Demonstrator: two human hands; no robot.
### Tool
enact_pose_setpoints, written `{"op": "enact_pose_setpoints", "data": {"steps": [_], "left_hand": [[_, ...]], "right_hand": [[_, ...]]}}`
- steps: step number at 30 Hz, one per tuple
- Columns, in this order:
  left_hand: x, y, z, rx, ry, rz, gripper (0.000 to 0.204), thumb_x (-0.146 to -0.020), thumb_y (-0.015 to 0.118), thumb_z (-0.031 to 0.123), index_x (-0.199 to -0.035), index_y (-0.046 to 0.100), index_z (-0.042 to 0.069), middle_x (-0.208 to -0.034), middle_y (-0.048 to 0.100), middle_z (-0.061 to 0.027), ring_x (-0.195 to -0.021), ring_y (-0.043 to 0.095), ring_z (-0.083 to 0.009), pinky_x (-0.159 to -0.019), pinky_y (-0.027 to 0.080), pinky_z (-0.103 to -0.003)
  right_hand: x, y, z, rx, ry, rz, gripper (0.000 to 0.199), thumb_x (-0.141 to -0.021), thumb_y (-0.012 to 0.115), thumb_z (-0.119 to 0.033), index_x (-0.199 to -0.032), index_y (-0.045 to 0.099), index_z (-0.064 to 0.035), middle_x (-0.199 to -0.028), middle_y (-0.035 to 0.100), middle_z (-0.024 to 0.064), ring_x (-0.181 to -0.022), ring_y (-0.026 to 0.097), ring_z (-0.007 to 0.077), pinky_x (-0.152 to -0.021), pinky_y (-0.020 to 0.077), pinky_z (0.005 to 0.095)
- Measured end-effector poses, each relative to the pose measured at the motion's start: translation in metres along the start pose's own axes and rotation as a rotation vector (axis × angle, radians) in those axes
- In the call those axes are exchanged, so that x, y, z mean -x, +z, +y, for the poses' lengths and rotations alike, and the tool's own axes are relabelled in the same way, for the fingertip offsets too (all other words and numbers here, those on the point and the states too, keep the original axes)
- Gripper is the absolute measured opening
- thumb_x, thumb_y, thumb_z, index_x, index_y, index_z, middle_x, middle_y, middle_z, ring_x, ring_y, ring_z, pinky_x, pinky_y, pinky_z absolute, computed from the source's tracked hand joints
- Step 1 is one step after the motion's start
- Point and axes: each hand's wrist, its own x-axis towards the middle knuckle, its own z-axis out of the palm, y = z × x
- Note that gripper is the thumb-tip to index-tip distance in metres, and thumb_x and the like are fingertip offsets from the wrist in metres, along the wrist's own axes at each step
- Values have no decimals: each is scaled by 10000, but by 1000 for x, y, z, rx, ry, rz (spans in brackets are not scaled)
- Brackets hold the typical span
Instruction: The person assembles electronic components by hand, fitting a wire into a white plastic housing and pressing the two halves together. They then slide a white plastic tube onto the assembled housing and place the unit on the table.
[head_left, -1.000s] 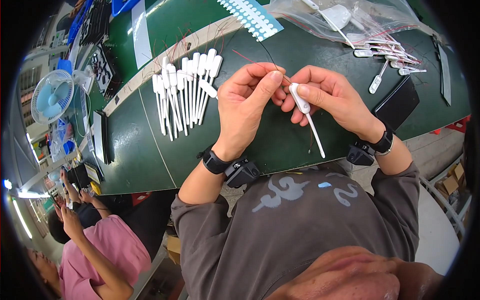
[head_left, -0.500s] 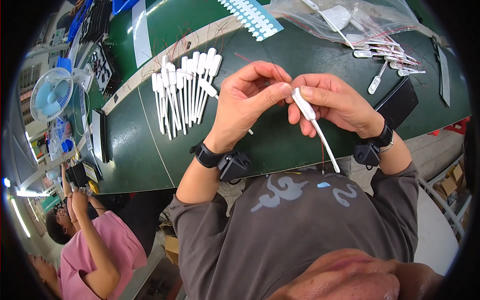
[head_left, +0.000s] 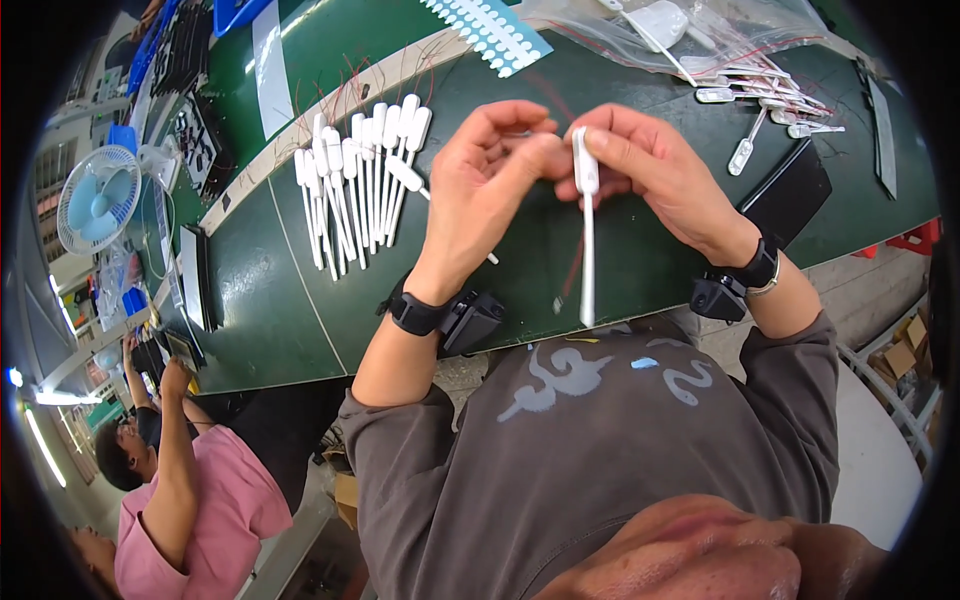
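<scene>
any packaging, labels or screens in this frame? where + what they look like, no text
Clear plastic bag: far right of the green table, crumpled, holding white stick parts with thin wires.
Sticker sheet: top centre, blue backing with rows of small white oval labels.
Cardboard boxes: on the floor at the right edge, brown, open.
Screens: none that I can tell.

White stick's (head_left: 586,230) head — hidden behind fingertips (head_left: 600,140).
</scene>
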Motion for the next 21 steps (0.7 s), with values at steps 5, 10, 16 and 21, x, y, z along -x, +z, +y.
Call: {"op": "enact_pose_setpoints", "data": {"steps": [5, 10, 16, 21], "left_hand": [[-4, -2, -9, -59, -96, -63, 324, -1049, 531, 252, -1088, 665, -40, -951, 695, -67, -826, 649, -116, -761, 532, -244], [2, 14, -8, 79, -176, -204, 366, -1061, 498, 283, -1152, 653, -35, -904, 690, -60, -782, 644, -113, -747, 530, -246], [3, 12, 2, 212, -344, -298, 340, -1054, 510, 268, -1169, 654, -18, -813, 642, -14, -696, 598, -90, -679, 517, -240], [4, 9, 5, 245, -392, -349, 333, -1041, 528, 258, -1165, 648, -27, -771, 597, 2, -643, 551, -74, -602, 494, -231]], "right_hand": [[-4, -5, 8, 86, -215, 154, 254, -1030, 559, -286, -1125, 603, -54, -986, 659, 12, -910, 586, 66, -858, 465, 238], [-5, -5, 10, 123, -207, 152, 235, -1018, 585, -271, -1120, 614, -62, -988, 597, -30, -862, 519, 44, -824, 429, 216], [-7, -8, 13, 89, -175, 151, 208, -1014, 592, -270, -1068, 601, -69, -921, 587, -44, -808, 505, 33, -755, 415, 200], [-4, -9, 6, 147, -148, 94, 165, -1011, 585, -249, -1016, 551, -88, -849, 564, -61, -737, 487, 22, -654, 384, 190]]}}
